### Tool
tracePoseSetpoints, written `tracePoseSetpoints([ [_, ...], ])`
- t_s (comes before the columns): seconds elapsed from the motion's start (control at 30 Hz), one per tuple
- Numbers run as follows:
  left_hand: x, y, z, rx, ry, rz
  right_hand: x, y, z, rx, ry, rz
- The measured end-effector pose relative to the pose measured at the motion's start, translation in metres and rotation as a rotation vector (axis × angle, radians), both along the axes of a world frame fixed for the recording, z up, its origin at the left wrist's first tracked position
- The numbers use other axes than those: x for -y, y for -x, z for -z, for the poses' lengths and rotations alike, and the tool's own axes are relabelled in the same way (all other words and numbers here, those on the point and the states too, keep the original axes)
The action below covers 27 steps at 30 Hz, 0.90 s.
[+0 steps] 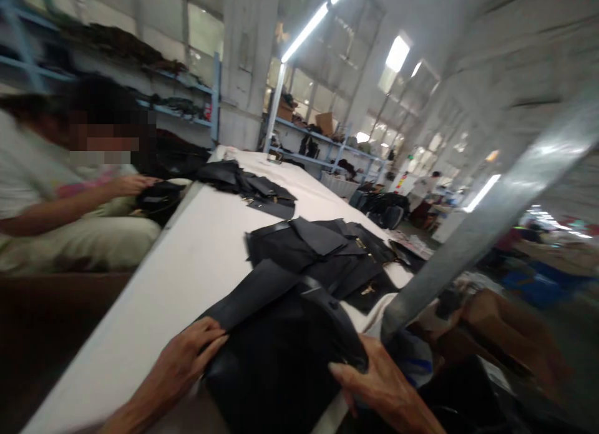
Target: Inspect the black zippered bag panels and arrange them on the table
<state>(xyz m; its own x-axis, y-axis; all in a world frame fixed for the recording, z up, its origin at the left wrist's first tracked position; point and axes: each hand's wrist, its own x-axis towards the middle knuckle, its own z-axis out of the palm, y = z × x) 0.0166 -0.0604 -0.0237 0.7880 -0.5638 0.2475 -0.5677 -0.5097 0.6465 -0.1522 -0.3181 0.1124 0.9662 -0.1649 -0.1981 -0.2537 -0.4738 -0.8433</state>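
- Large black leather-like panel (266,359), lower end cut off, lies over the long white table (187,246).
- Left hand (187,354) pinches its left edge.
- Right hand (374,374) clasps its right edge, some fingers hidden.
- Overlapping black flat pieces (322,237) beyond blur together.

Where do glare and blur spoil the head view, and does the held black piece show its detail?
Head view: overhead tube light glares white; head view: metal pole and seated person look soft; head view: black piece is mostly near-featureless dark, faint sheen near its top.
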Motion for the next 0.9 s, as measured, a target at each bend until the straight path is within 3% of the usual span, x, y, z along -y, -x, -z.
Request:
tracePoseSetpoints([
  [0.07,-0.004,0.012,-0.016,-0.055,-0.016,-0.049,-0.004,-0.001,0.01,-0.046,0.016,-0.024],
  [0.13,-0.005,0.013,-0.022,-0.07,0.016,-0.094,-0.012,-0.002,0.012,-0.092,0.092,-0.08],
  [0.27,-0.007,0.008,-0.016,-0.3,0.151,-0.088,-0.034,0.003,0.007,-0.131,0.174,-0.175],
  [0.37,-0.008,0.005,-0.011,-0.6,0.361,-0.04,-0.048,0.005,0.011,-0.16,0.141,-0.212],
  [0.47,-0.009,0.006,-0.011,-0.769,0.518,-0.03,-0.059,0.002,0.019,-0.179,0.086,-0.242],
  [0.73,-0.008,0.011,-0.013,-0.959,0.657,0.029,-0.085,-0.01,0.027,-0.16,0.002,-0.308],
  [0.9,-0.008,0.01,-0.011,-0.996,0.696,0.04,-0.078,-0.023,0.03,-0.11,0.021,-0.28],
])
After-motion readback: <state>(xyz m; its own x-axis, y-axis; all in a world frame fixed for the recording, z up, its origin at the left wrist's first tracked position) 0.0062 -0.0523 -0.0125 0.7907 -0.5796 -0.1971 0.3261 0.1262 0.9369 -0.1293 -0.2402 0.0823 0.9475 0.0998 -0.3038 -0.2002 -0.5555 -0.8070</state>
